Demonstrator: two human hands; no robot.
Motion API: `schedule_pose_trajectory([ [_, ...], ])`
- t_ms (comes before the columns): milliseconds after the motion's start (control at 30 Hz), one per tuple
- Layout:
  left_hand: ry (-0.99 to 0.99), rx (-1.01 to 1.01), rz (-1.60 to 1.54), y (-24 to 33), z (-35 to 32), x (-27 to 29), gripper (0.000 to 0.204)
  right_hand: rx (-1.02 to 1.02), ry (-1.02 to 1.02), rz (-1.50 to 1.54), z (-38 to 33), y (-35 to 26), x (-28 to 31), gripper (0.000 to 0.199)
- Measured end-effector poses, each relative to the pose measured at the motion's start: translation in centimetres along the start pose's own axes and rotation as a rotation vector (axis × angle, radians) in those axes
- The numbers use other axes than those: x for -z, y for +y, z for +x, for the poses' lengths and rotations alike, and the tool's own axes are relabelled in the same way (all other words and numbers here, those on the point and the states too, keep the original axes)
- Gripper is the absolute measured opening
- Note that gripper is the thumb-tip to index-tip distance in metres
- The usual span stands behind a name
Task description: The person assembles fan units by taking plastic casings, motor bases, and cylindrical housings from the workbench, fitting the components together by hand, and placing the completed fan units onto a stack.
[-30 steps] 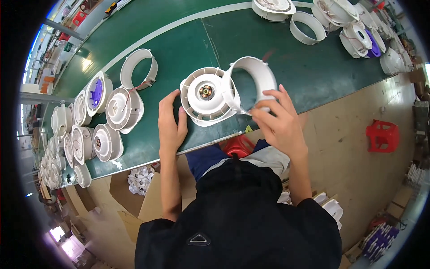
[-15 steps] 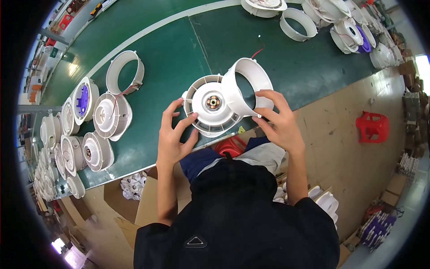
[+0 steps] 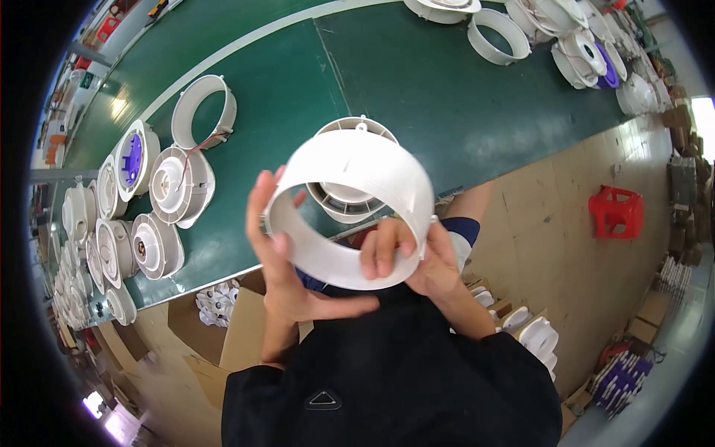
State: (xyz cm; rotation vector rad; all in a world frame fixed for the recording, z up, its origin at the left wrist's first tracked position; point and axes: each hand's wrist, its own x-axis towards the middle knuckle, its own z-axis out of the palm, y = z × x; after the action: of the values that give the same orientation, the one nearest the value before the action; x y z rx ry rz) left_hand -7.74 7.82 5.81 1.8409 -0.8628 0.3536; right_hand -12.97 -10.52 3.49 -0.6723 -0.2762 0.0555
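Note:
A white plastic ring is tilted in the air above the green table's front edge. My right hand grips its lower right wall, the fingers curled inside over the rim. At the ring's left side my left hand has its fingers spread and its thumb stretched out below. Those fingertips lie at or against the rim; how firmly they touch, I cannot tell. Behind the ring, a round white fan housing with a slotted border rests on the table, partly seen through the opening. The ring hides much of its centre.
At left on the green table stand another white ring, a housing with red wires and several more housings. More parts and a ring lie at the far right. An open carton is below left; a red stool stands right.
The ring has been lifted off the right side of the housing, brought left and nearer, and turned. My right hand moved with it; my left hand has left the housing for the ring's left side.

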Motion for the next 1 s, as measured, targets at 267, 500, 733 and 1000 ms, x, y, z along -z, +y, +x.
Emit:
schedule_pose_trajectory([
  [267, 0.005, 0.066, 0.116, -1.6, 2.9, 1.7, 0.129, -0.085, -0.085, -0.098, 1.9, 0.6, 1.0, 0.047],
  [500, -0.100, 0.220, 0.096, -1.9, 4.5, 1.9, 0.113, -0.191, 0.068, -0.548, 3.7, -1.1, 1.4, 0.023],
  [733, -0.475, 0.293, 0.392, -1.1, 8.9, 1.9, 0.101, 0.308, 0.478, -1.054, 4.2, -2.0, 10.2, 0.021],
  [1000, -0.597, 0.326, 0.616, -0.5, 9.1, -0.2, 0.099, 0.238, 0.042, -1.468, 3.3, -2.1, 10.0, 0.069],
])
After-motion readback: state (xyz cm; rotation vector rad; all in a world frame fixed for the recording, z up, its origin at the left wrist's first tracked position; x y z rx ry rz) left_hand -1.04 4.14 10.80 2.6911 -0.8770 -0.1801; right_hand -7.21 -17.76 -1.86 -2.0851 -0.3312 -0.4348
